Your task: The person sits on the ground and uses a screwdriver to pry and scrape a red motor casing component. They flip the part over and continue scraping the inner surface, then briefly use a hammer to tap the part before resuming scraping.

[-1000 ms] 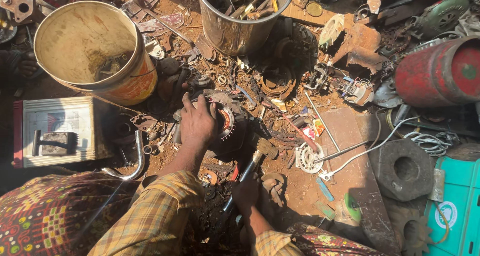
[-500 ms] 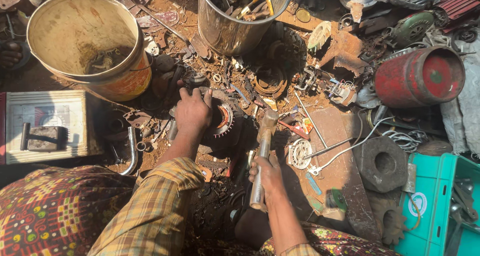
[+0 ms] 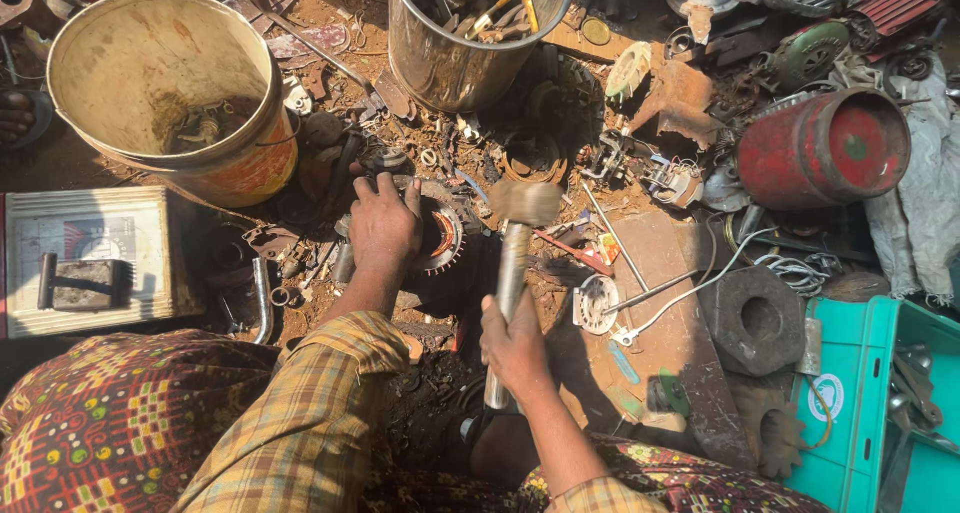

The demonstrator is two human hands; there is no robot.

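right hand [image 3: 515, 345]: hammer [image 3: 518, 235] | left hand [image 3: 383, 225]: rotor [image 3: 438, 238] | bucket [image 3: 160, 163] beside

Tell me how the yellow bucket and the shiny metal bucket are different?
The yellow bucket is wider, plastic-looking and stained, with only a few scraps at the bottom. The metal bucket is narrower, shiny and crowded with tools and scrap. The yellow bucket stands left of the metal bucket. Both are round, open-topped and upright on the dirt.
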